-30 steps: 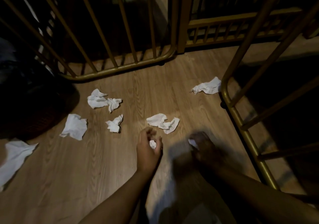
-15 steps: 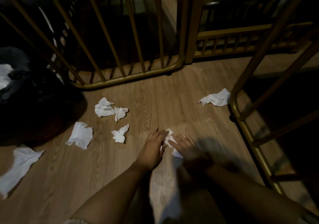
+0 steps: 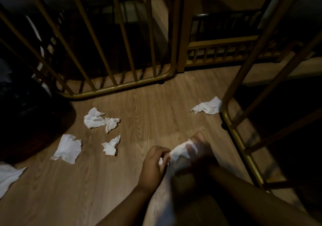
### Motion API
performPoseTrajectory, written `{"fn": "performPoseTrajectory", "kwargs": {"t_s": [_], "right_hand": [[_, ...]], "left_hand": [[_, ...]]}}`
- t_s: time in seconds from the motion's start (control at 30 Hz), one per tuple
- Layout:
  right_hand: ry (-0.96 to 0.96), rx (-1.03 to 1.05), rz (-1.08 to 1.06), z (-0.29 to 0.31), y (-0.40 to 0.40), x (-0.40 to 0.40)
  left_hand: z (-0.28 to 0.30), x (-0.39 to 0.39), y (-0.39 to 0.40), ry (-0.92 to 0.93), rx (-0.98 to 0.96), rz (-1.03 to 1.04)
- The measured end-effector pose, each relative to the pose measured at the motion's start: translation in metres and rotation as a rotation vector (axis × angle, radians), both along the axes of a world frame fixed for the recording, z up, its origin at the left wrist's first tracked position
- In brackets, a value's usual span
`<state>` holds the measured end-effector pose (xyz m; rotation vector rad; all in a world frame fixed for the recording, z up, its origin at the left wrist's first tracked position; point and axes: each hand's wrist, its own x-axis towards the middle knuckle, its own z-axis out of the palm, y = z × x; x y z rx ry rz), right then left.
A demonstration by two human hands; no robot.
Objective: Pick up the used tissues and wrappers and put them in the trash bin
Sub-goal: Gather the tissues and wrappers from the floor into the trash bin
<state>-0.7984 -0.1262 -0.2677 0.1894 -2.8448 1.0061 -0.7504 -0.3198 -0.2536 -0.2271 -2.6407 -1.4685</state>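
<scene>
Kneeling over the wood-grain floor [image 3: 142,124], I had both arms stretched out low in front of me. The gold metal gate [image 3: 122,86] stood across the far side, and a second gold frame [image 3: 233,131] ran down my right. At the far left sat the dark trash bin [image 3: 26,114], deep in shadow, so I could not make out its rim.

My left hand [image 3: 153,164] was curled, its fingers pinching a small white scrap of tissue [image 3: 161,161] against the palm. My right hand [image 3: 200,149] was blurred; its fingers were closed round a larger crumpled tissue [image 3: 181,150], which bulged out between the two hands, just above the floor.

The other tissues lay loose, apart from both hands. A flat sheet [image 3: 8,177] lay at the left edge beside the bin, another flat piece [image 3: 68,148] near it, a crumpled pair [image 3: 97,119] touching each other farther off, a small wad [image 3: 111,145] between those and my left hand, and one tissue [image 3: 207,106] against the foot of the right frame.
</scene>
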Motion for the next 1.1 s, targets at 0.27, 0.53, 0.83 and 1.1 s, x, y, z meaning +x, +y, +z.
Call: {"fn": "performPoseTrajectory", "kwargs": {"t_s": [0.27,0.53,0.83,1.1], "right_hand": [[-0.074,-0.344,-0.18,0.028,0.025,-0.084],[-0.287,0.11,-0.368,0.005,0.02,-0.131],[0.009,-0.003,-0.151,-0.02,0.007,-0.109],[-0.11,-0.192,-0.02,0.006,-0.031,-0.079]], "left_hand": [[0.002,-0.04,0.001,0.05,-0.002,0.179],[-0.006,-0.037,-0.061,-0.02,-0.436,0.68],[-0.048,-0.015,-0.1,-0.135,-0.227,0.586],[-0.005,-0.006,-0.088,-0.103,0.144,0.682]]}}
